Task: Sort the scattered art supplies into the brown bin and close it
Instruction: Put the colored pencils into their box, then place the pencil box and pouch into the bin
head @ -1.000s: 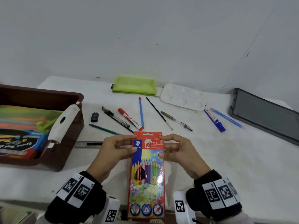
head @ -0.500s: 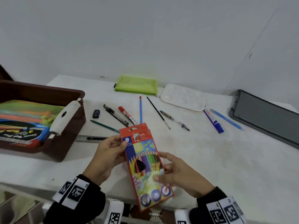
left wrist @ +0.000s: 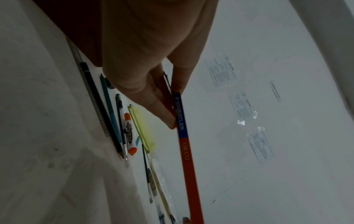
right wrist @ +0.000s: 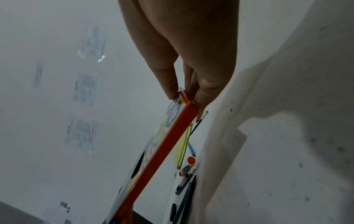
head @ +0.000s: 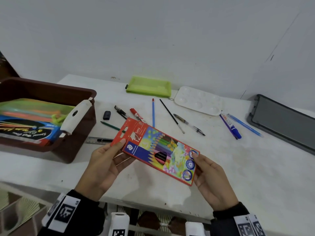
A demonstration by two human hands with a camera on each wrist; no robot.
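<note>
My left hand (left wrist: 153,60) pinches the pencil box (left wrist: 184,136) edge-on; marker (left wrist: 129,133), perhaps pens, lie at 8 o'clock.

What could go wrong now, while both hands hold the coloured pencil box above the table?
1. The left hand and right hand only pinch the ends of the coloured pencil box; it may slip onto the pens below.
2. The brown bin already holds packs, so the box may not lie flat.
3. The bin's white handle leans inward and may catch the box.

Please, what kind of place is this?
Probably a plain room set up as an art or craft desk: a white table against a bare wall, with a paint palette, loose pens, and a brown bin of supplies.
</note>
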